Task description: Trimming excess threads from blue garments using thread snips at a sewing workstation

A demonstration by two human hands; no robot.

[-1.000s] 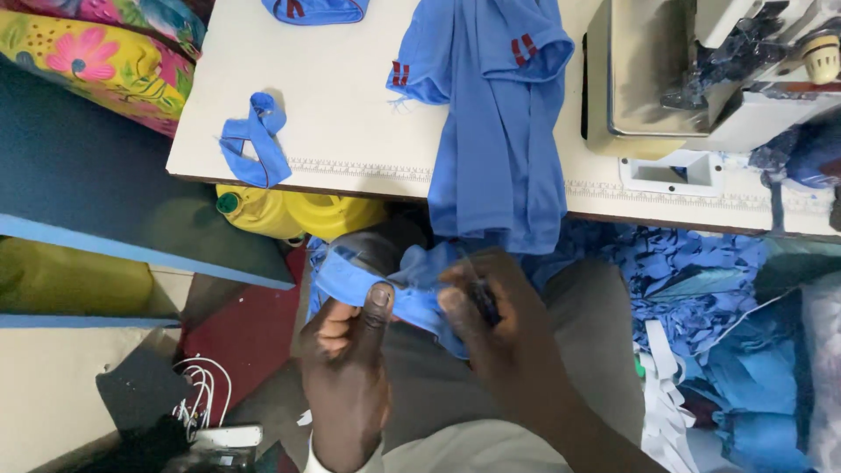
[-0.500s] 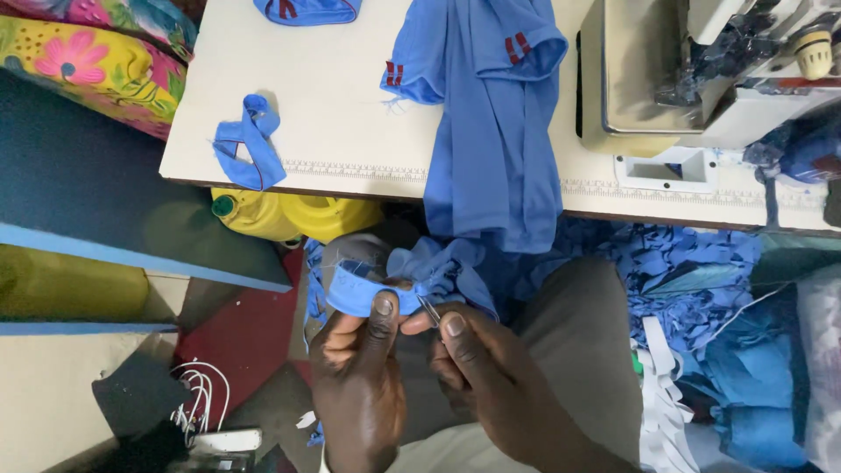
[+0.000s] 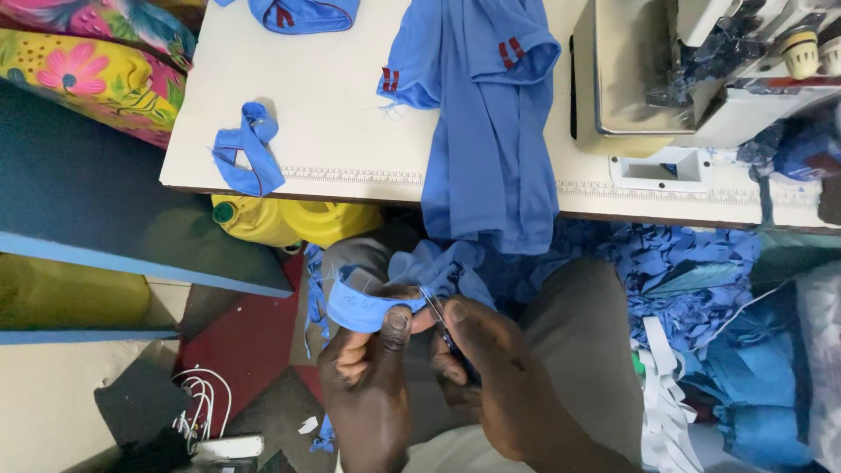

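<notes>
Left hand: the left hand sat at lower centre of the frame, thumb and fingers pinched on a blue fabric strip.
Right hand: the right hand was just right of it, fingers curled shut around small scissors — the blades touched the strip's right end.
Fabric strip: held above the lap, below the counter edge, curled over the left thumb; bunched blue cloth lay just behind it.
Counter: the white counter filled the upper middle of the frame.
Garment: a blue garment hung over the counter's near edge, down toward the hands.
Loop: a small blue fabric loop lay on the counter's left end.
Machine: a sewing machine stood at upper right.
Under the counter: a yellow jerrycan — partly hidden by the edge.
Floor, right: blue fabric scraps were heaped there.
Upper left: a floral cloth.
</notes>
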